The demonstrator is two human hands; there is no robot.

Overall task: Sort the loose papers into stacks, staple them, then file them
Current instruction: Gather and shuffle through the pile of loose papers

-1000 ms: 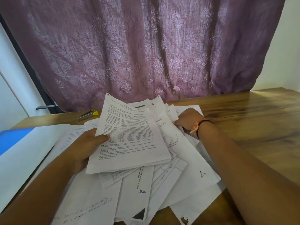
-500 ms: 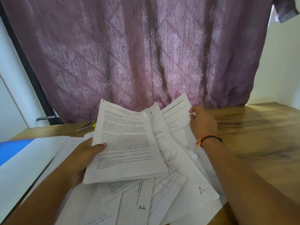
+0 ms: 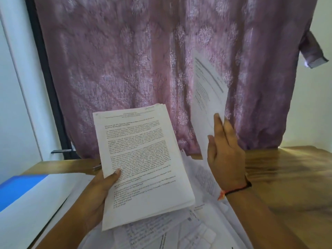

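My left hand (image 3: 100, 193) grips a thick stack of printed pages (image 3: 142, 168) by its left edge, thumb on top, held up above the table. My right hand (image 3: 224, 153) holds a single printed sheet (image 3: 206, 97) upright and well above the table, to the right of the stack; the sheet is blurred. Under both hands lies a loose pile of papers (image 3: 194, 229) spread over the wooden table (image 3: 291, 173). A small piece of the stapler (image 3: 97, 167) shows just left of the held stack.
A blue folder with a white sheet over it (image 3: 27, 194) lies at the left edge of the table. A purple patterned curtain (image 3: 143, 69) hangs behind the table. White walls stand at both sides.
My right hand has lifted one sheet off the pile and raised it upright. My left hand has brought the stack higher. The camera has tilted upward.
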